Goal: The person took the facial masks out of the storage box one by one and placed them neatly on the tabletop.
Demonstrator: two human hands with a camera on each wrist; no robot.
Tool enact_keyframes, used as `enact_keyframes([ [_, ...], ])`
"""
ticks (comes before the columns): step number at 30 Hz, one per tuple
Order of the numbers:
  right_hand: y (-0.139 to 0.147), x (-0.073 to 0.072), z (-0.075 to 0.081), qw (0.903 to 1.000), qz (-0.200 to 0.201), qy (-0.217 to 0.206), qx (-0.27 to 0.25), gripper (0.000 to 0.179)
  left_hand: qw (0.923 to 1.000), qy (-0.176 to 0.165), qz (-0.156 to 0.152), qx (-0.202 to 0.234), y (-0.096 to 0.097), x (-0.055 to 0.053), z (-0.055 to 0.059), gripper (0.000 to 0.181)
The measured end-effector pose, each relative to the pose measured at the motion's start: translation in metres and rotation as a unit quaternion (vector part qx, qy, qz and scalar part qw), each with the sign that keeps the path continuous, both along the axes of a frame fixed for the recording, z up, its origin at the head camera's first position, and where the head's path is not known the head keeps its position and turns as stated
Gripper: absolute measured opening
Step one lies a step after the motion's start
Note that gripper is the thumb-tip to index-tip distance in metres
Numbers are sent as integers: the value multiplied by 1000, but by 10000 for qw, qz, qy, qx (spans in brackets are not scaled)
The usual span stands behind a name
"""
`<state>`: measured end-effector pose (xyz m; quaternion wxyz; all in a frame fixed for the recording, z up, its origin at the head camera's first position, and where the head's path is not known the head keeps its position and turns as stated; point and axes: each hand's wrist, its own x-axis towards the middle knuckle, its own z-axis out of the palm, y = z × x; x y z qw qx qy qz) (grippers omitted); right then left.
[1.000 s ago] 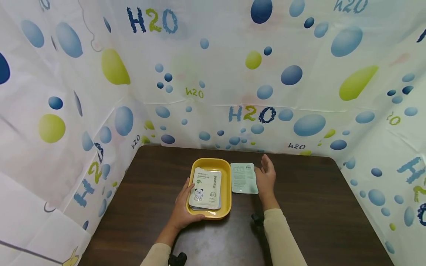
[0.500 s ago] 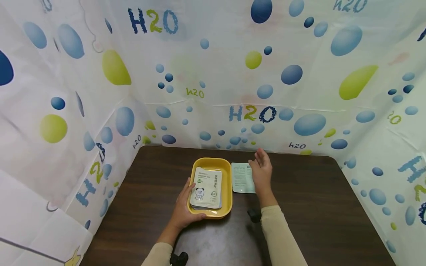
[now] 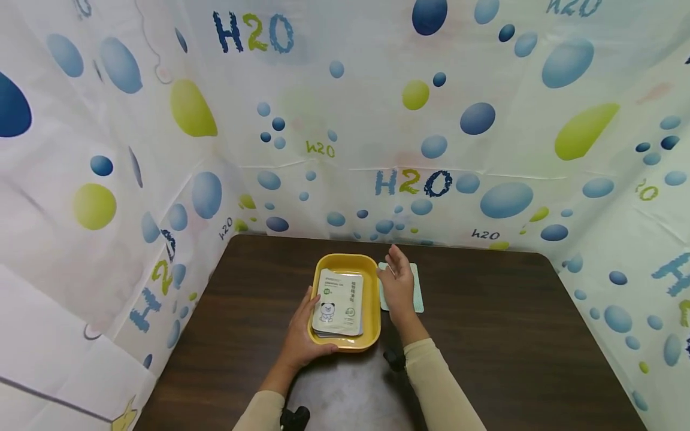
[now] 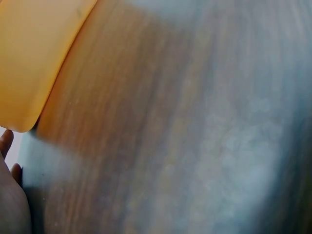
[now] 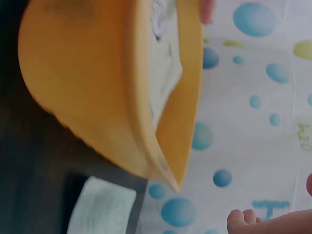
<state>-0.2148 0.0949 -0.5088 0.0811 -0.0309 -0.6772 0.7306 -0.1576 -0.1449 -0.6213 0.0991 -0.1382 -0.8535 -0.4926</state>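
Note:
A yellow tray [image 3: 375,323] holds a small stack of flat packets, the top one a white packet [image 3: 338,302] printed with a bear. My left hand [image 3: 300,336] grips the tray's near left corner, fingers over the left rim and thumb along the near edge. Right of the tray, a pale green packet [image 3: 418,293] lies on the table, partly hidden by my right hand [image 3: 399,292]. That hand holds nothing, its fingers extended. In the right wrist view, the tray wall [image 5: 83,92] looms large above the green packet [image 5: 103,209].
The dark wooden table [image 3: 501,335] extends on both sides of the tray. A white sheet [image 3: 350,120] with blue and green spots hangs behind the table and along its sides. A black wrist strap piece [image 3: 395,360] shows at my right wrist.
My right hand has moved left across the green packet to beside the tray, uncovering the packet's right edge. The left hand keeps its grip on the tray.

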Motion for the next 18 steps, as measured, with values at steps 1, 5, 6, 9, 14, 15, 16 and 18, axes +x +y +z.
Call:
enact_keyframes([
  [1, -4, 1, -2, 10000, -3, -10, -19, 63, 10000, -16, -1, 15, 0, 0, 0, 126],
  [5, -15, 2, -7, 9998, -21, -10, -173, 65, 9999, -40, -16, 99, 2, 0, 1, 126],
  [6, -18, 2, -8, 9997, -23, -16, -228, 65, 9999, -26, -32, 112, 2, 0, 1, 126],
  [9, -25, 3, -11, 9993, 10, -109, -344, 65, 9999, -2, -62, 103, 2, -1, -1, 127],
  [14, -36, 9, -18, 9983, 117, -374, -422, 64, 9999, 18, -18, 103, 0, -2, -2, 127],
  [15, -39, 10, -20, 9980, 134, -436, -431, 64, 10000, 46, -5, 84, 0, -1, -2, 127],
  [16, -41, 12, -21, 9978, 144, -489, -424, 64, 10000, 67, 2, 69, 0, -2, -2, 126],
  [18, -45, 15, -24, 9976, 162, -523, -432, 64, 9999, 116, 3, 36, 0, -2, -1, 126],
])
